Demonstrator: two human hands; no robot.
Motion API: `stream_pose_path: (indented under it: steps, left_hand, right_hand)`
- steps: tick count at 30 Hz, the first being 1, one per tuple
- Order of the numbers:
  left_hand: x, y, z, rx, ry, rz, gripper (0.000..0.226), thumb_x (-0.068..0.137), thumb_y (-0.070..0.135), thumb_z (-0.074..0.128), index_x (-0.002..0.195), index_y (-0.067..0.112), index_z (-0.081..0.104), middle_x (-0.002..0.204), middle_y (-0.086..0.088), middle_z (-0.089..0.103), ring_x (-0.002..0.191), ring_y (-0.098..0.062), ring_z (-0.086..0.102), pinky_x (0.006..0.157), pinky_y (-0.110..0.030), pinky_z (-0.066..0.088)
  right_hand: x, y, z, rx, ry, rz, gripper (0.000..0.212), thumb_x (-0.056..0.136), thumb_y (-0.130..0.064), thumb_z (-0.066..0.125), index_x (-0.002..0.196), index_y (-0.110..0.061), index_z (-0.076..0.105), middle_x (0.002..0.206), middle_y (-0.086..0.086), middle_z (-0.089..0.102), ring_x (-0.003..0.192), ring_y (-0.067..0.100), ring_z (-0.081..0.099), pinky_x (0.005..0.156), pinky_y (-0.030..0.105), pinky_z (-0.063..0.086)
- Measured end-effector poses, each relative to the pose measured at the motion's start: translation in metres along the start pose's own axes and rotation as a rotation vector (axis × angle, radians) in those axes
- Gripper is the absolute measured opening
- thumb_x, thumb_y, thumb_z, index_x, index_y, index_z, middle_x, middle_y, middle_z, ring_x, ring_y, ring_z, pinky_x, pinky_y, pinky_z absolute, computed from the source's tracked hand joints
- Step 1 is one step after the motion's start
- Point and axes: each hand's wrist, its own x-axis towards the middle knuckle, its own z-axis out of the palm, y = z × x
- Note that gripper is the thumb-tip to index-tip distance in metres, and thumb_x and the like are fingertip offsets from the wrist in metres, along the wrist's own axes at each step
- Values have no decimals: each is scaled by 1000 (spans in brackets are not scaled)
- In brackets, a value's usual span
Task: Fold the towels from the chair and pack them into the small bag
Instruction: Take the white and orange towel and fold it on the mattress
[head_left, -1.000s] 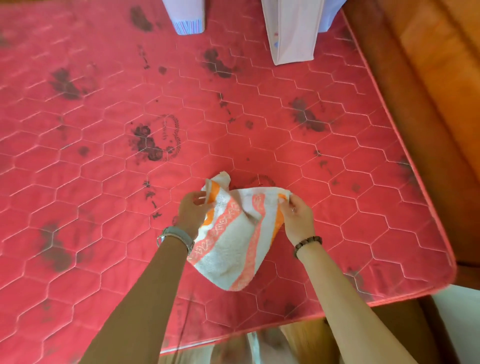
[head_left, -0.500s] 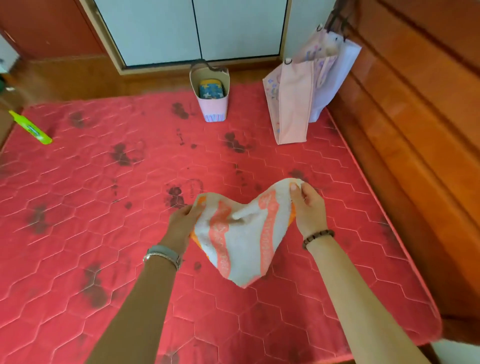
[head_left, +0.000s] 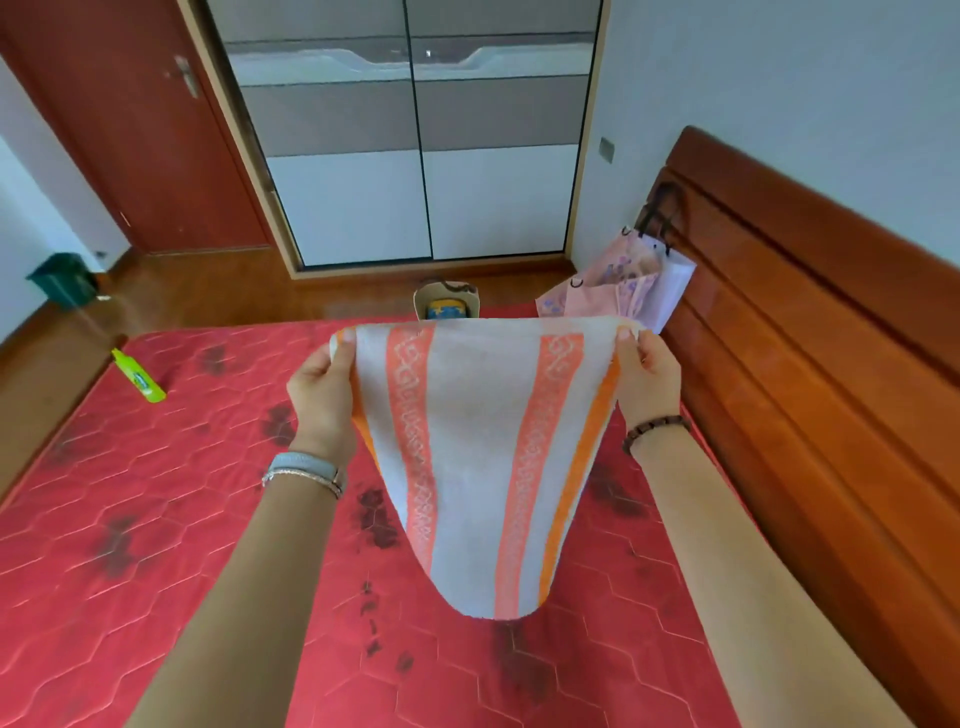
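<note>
towel (head_left: 483, 457) — stretched taut — partly hides small bag (head_left: 422, 302).

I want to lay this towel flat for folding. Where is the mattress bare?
The mattress is bare below the towel, between the left hand and right hand, and leftward out to the green bottle. The far edge by the headboard is crowded: small bag, pink bags.

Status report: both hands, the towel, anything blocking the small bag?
Left hand pinches the towel at one top corner, right hand at the other. Towel hangs spread, not yet folded, over mattress. Small bag beyond, partly hidden by towel.
</note>
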Motion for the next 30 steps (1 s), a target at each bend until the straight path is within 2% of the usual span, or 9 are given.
stream_pose_path:
  steps: [3, 6, 9, 11, 14, 16, 21, 25, 30]
  left_hand:
    - [7, 43, 10, -86, -6, 77, 23, 94, 25, 67, 71, 24, 68, 79, 6, 62, 71, -3, 56, 68, -19, 51]
    - [5, 84, 17, -147, -56, 163, 18, 96, 22, 64, 79, 19, 71, 79, 7, 66, 74, -3, 59, 72, -19, 52]
    - [1, 108, 17, -169, -71, 228, 17, 96, 21, 65, 80, 18, 71, 76, 9, 64, 73, -1, 56, 72, -17, 50]
    - [-3, 112, 9, -171, -68, 226, 18, 93, 22, 68, 76, 18, 70, 73, 9, 61, 70, -2, 53, 70, -19, 48]
    - [-16, 103, -9, -139, -58, 206, 23, 91, 25, 71, 69, 19, 66, 71, 5, 54, 66, -3, 48, 65, -20, 44]
    - [-27, 88, -24, -134, -34, 174, 21, 90, 24, 71, 70, 18, 69, 70, 7, 59, 65, -2, 53, 66, -20, 48]
    - [-56, 26, -71, -82, 43, 57, 23, 86, 28, 75, 64, 24, 68, 76, 2, 55, 69, -8, 50, 69, -26, 47]
    - [-91, -36, -107, -56, 135, -69, 29, 89, 20, 72, 60, 25, 74, 76, 8, 67, 76, -7, 61, 80, -28, 53]
    - [-136, -116, -151, 33, 218, -218, 32, 89, 19, 72, 57, 27, 75, 73, 14, 71, 81, -5, 64, 86, -27, 54]
  right_hand:
    - [20, -32, 1, 19, 6, -32, 21, 102, -15, 47, 98, 2, 60, 71, 1, 49, 67, 6, 49, 70, 26, 41]
    - [28, -69, -1, 135, 20, -63, 23, 102, -11, 45, 98, 8, 58, 69, 14, 50, 60, -3, 48, 61, 12, 41]
    - [27, -91, -4, 150, 23, -167, 36, 101, -19, 48, 101, 15, 58, 94, 40, 57, 79, 15, 49, 74, 28, 46]
    - [17, -95, -7, 163, -1, -163, 36, 101, -22, 48, 101, 11, 60, 94, 36, 59, 82, 16, 50, 75, 28, 44]
    - [-6, -88, -10, 167, -40, -107, 28, 103, -20, 46, 91, -1, 62, 75, 11, 57, 69, 2, 50, 67, 18, 42]
    - [-22, -74, -12, 170, -62, -78, 25, 103, -20, 47, 98, -1, 64, 76, 0, 57, 67, 0, 51, 65, 18, 43]
    - [-72, -16, -17, 86, -100, 22, 22, 102, -19, 47, 103, -5, 63, 77, -5, 60, 65, -3, 54, 64, 16, 47]
    - [-113, 40, -24, 6, -123, 110, 17, 101, -21, 49, 98, -14, 64, 84, 0, 63, 76, 8, 57, 72, 31, 49]
    - [-165, 115, -37, -120, -160, 227, 20, 101, -20, 49, 98, -7, 65, 90, 4, 60, 81, 10, 52, 76, 28, 46]
